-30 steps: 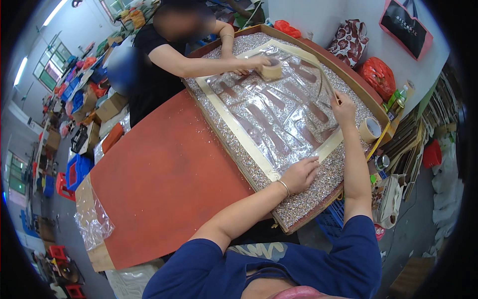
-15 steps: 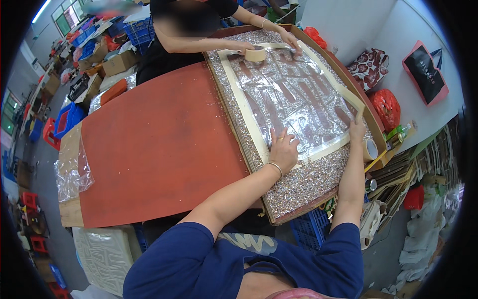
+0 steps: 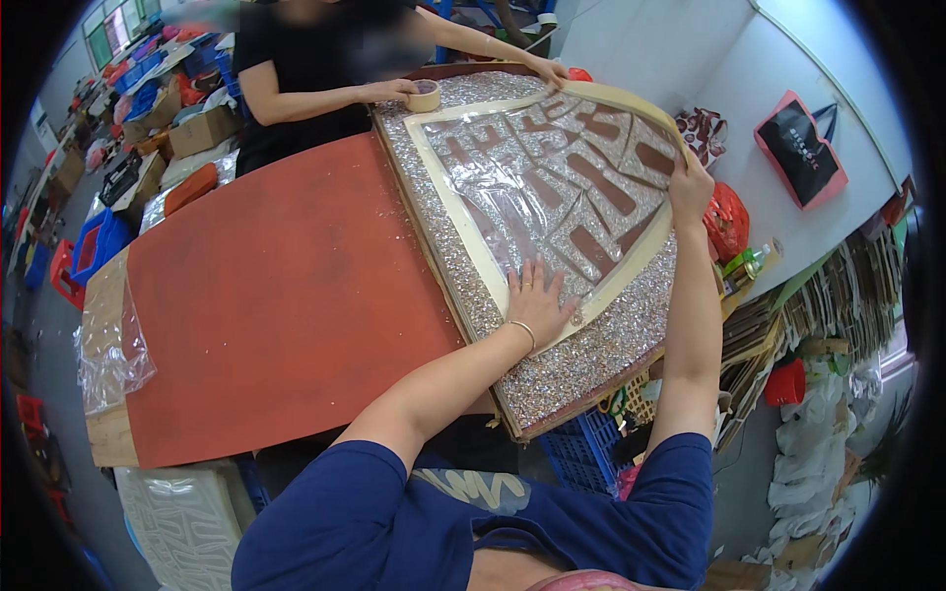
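Observation:
A clear plastic sheet [image 3: 473, 175] with a cream tape border and brown-looking shapes across it lies over a tray of glittery sequin-like flakes [image 3: 611, 360]. My left hand [image 3: 537, 307] rests on the sheet's near-left part, palm down and fingers spread. At the right, my right hand [image 3: 692, 187] is closed on the sheet's border, which is raised and curved upward. A co-worker's hand [image 3: 549, 73] holds the far edge of the same sheet. That person's other hand [image 3: 391, 91] touches a roll of cream tape [image 3: 424, 97] at the far left corner.
A reddish-brown board [image 3: 286, 315] spreads out left of the tray, with crumpled clear plastic [image 3: 120, 355] at its far left end. Stacked cardboard sheets [image 3: 818, 295] and a red plastic bag [image 3: 727, 222] stand at the right. Below the tray is a blue crate [image 3: 583, 451].
The sheet's right side has been lifted and bent upward by my right hand and the co-worker's. My left hand has flattened on the sheet. The co-worker's tape roll has shifted off the sheet.

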The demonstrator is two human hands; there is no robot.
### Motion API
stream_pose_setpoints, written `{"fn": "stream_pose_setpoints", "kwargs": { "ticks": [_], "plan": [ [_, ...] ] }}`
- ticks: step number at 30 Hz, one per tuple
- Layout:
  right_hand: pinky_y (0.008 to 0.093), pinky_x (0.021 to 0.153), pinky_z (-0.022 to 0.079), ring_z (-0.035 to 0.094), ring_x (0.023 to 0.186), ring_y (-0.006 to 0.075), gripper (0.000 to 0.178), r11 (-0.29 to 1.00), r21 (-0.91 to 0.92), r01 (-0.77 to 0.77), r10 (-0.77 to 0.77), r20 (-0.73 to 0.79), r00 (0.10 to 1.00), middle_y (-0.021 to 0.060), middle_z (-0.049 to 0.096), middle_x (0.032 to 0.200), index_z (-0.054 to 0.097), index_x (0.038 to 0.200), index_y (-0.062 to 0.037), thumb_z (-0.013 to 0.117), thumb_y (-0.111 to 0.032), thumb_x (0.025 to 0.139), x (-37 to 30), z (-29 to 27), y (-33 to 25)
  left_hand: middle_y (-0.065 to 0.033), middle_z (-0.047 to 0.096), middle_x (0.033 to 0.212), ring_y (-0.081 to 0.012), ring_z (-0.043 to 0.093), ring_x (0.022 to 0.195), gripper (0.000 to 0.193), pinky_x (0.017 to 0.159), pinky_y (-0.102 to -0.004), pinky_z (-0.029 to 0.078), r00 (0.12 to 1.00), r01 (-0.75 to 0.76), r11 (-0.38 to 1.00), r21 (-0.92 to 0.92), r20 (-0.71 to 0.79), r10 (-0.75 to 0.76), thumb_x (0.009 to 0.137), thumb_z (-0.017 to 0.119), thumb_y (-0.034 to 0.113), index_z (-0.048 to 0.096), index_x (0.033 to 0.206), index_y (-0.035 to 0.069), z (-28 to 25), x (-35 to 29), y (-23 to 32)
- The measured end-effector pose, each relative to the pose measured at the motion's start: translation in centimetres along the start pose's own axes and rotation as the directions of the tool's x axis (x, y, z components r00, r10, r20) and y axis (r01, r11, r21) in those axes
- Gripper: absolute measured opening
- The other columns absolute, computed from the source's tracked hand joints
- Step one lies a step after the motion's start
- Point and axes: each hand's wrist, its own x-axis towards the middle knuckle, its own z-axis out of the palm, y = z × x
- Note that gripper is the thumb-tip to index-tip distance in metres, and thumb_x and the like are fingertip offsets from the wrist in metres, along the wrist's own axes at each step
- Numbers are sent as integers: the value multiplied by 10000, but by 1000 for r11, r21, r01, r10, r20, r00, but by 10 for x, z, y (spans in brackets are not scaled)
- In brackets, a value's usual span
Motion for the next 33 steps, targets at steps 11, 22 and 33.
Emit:
{"fn": "stream_pose_setpoints", "kwargs": {
  "ticks": [11,22,33],
  "plan": [
    [379,612,506,648,703,323,191,993,-60,99,-110,-227,968,167,661,798,677,1054,-129,584,-204,904,46,-58,-90,-282,338,1373,-426,322,1278,507,1090,-464,239,651,-348,885,-308,-759,-8,901,534,170,355,1315,-63,-99,125,39],
    [284,748,491,657,822,174,215,987,159,26,51,-462,885,108,701,921,663,1066,-14,605,-145,906,53,-121,-131,-323,37,1498,-431,38,1414,776,1111,-574,88,913,-319,885,-338,-360,192,944,427,431,103,1436,-73,-116,108,117],
    [229,685,478,609,745,98,240,980,112,165,-68,-593,802,46,702,840,700,965,12,697,-204,863,59,-156,-152,-314,433,1332,-386,493,1191,702,1011,-401,400,865,-461,637,-618,-152,479,855,643,308,328,1390,-19,-59,121,88]
  ]
}}
